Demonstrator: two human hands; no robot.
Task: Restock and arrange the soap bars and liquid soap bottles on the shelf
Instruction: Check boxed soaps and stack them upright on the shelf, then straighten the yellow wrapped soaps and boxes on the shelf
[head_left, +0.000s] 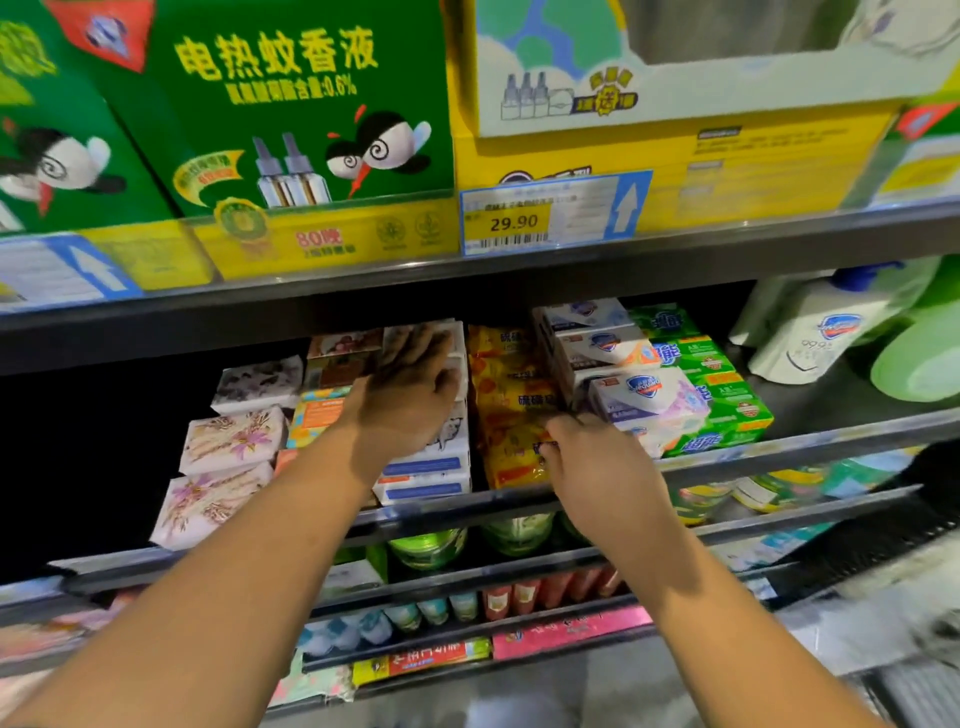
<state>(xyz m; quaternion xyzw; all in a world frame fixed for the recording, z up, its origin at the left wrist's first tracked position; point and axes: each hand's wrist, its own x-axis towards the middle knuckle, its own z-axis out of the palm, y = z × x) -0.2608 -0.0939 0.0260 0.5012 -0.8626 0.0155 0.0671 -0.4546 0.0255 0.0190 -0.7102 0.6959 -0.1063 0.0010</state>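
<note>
A: The shelf carries stacked soap bars mid-level, with the liquid soap bottle at far right.
B: Handling?
A: The white soap boxes look stiff and light; grip the short sides. The yellow soap packs look slick. The left hand has its fingers flat on the boxes, and the right hand pinches a yellow pack.

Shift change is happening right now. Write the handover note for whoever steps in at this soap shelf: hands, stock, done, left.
Left hand: open, lying flat on top of the white blue-label boxes.
Right hand: its fingers are curled on the front of the yellow soap packs.
On the shelf: floral soap bars far left, then the blue-label boxes, yellow packs, white shield-logo boxes and green soap packs. The liquid soap bottles are far right.
Done: the soap rows are stacked on the shelf.
Left: probably square up the yellow row and the staggered floral bars. No hand is on the bottles.
</note>
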